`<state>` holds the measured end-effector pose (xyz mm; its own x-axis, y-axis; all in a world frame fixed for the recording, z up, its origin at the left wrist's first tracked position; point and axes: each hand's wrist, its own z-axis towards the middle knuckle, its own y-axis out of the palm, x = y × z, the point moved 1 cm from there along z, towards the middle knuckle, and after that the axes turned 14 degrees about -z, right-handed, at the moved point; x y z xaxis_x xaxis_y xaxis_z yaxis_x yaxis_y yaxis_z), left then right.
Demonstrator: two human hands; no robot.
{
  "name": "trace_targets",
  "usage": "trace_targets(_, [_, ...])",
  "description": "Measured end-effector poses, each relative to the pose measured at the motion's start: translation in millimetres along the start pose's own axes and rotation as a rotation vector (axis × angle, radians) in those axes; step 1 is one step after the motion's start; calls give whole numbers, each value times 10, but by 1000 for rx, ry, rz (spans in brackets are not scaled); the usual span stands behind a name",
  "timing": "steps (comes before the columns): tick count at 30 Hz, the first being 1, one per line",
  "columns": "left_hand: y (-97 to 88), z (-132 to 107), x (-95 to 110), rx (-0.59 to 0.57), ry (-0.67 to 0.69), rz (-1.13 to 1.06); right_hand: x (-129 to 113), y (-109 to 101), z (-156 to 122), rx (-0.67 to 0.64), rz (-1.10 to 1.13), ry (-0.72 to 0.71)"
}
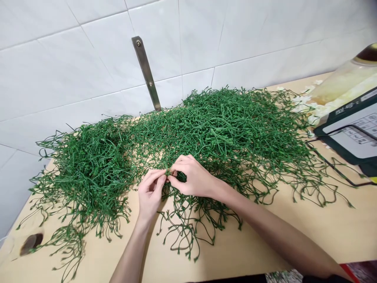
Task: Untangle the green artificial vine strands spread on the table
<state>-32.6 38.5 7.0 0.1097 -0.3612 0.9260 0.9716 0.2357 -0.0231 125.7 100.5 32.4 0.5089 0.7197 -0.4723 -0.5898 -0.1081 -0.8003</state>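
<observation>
Both hands meet over the front edge of a wide heap of thin green plastic stems (224, 122). My left hand (151, 192) pinches the small tip of a green plastic stem (167, 171) between thumb and forefinger. From the other side my right hand (191, 177) grips the same small green piece, its fingers closed at the tip. Just what lies between the fingertips is too small to make out fully. Loose stems with star-like ends hang and lie below the right hand. A second, denser pile of stems (91, 173) lies left of my left hand.
The stems lie on a light wooden table (235, 251) against a white tiled wall (88, 51). A metal bracket (146, 72) is fixed to the wall. At right stands a dark-framed labelled device (353, 129) with a black cable. A dark round hole (31, 243) shows at the left.
</observation>
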Motion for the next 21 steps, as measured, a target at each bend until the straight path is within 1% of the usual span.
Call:
trace_targets(4, [18, -8, 34, -4, -8, -18, 9, -12, 17, -3, 42, 37])
trace_targets(8, [31, -8, 52, 34, -64, -52, 3, -68, 43, -41, 240, 127])
trace_targets(10, [32, -4, 58, 63, -103, -79, 3, -81, 50, -81, 346, 169])
trace_targets(12, [33, 1, 62, 80, -155, -101, 10, -78, 51, -130, 405, 178])
trace_targets(15, [29, 8, 69, 107, -192, -105, 28, -76, 45, -139, 363, 120])
trace_targets(18, [18, 13, 75, 139, -176, -94, 33, -98, 42, -114, 274, 21])
trace_targets(21, [5, 12, 79, 145, -159, -82, 21, -126, 45, -121, 203, -32])
